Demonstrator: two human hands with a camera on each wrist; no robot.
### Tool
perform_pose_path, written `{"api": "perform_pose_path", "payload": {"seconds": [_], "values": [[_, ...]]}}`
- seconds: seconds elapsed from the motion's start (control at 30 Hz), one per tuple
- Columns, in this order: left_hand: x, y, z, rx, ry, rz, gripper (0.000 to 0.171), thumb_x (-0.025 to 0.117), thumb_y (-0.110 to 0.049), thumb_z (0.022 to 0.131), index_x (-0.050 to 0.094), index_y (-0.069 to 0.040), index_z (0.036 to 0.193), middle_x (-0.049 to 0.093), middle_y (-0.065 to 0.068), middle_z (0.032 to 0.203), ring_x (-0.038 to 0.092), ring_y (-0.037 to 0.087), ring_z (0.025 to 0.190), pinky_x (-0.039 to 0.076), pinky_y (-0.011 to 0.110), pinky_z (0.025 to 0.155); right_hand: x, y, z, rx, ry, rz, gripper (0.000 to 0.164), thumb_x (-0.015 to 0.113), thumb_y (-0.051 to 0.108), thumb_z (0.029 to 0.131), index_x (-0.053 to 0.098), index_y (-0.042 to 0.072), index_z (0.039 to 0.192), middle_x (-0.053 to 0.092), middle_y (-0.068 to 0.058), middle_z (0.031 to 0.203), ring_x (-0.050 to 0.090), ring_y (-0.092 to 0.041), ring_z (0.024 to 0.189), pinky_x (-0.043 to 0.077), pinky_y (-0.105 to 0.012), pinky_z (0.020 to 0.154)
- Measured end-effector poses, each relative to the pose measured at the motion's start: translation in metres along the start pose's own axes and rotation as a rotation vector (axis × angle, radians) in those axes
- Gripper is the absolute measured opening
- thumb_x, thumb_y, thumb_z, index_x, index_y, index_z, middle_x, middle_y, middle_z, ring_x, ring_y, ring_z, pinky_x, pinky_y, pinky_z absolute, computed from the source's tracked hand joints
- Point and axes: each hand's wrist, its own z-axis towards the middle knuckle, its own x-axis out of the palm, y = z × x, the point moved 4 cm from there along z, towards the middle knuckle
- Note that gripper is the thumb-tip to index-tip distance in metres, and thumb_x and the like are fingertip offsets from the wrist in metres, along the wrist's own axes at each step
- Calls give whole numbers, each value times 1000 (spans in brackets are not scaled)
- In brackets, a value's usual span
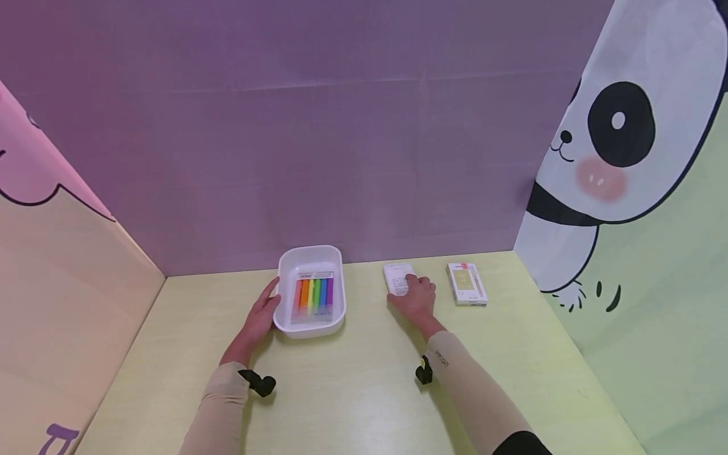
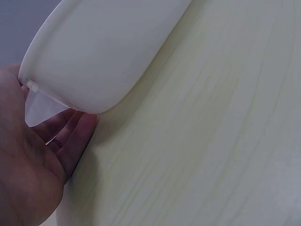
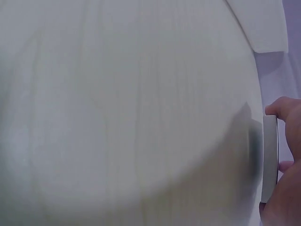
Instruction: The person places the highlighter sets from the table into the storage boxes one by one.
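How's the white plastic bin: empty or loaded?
Loaded: the head view shows a pack of rainbow-coloured sticks lying inside the white plastic bin.

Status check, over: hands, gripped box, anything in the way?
Left hand holding white tray; right hand gripping white box; marker pack inside tray; nothing seen between box and tray.

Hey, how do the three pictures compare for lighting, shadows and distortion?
Head view: bright, colours clear, soft shadow beside the white tray; left wrist view: dimmer, left hand darkly shaded; right wrist view: washed out, broad blurry shadow near the white box, table edge bowed, probably lens distortion.
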Motion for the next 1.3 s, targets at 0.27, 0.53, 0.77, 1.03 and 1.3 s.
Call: {"api": "perform_pose_path", "payload": {"seconds": [0.27, 0.53, 0.77, 1.03, 1.3], "values": [[0, 0, -1, -5, -4, -4, 53, 35, -30, 107, 17, -33, 156, 24, 16, 156, 40, 38, 131, 34, 52, 105, -2, 14, -2, -30, 9, 18, 70, 77, 37, 74, 56, 5, 132, 49, -22, 122, 42, -37, 106, 38, -47, 88], [1, 0, -2, -25, 0, 0, 53, 34, -30, 107, 15, -35, 156, 34, 20, 150, 46, 38, 124, 39, 50, 101, -9, 27, -4, -42, -12, 9, 72, 77, 38, 72, 56, 6, 133, 50, -21, 121, 42, -35, 103, 39, -45, 84], [1, 0, -2, 15, 6, -6, 53, 33, -31, 107, 15, -32, 157, 36, 24, 147, 46, 40, 124, 38, 50, 102, -19, 46, -5, -95, -43, -25, 68, 77, 38, 71, 59, 7, 128, 52, -20, 114, 45, -35, 99, 40, -43, 82], [0, 3, 0, 24, 6, -11, 53, 34, -30, 107, 16, -33, 156, 33, 22, 150, 44, 39, 127, 35, 51, 104, -27, 66, -6, -134, -52, -27, 69, 77, 40, 70, 59, 8, 128, 54, -19, 112, 45, -34, 99, 40, -43, 82], [1, 0, 0, 9, 12, -30, 53, 34, -26, 107, 16, -31, 157, 31, 23, 151, 43, 40, 128, 34, 52, 105, -35, 90, -12, -187, -63, 3, 70, 78, 39, 68, 60, 7, 127, 54, -19, 112, 46, -34, 99, 42, -43, 81]]}}
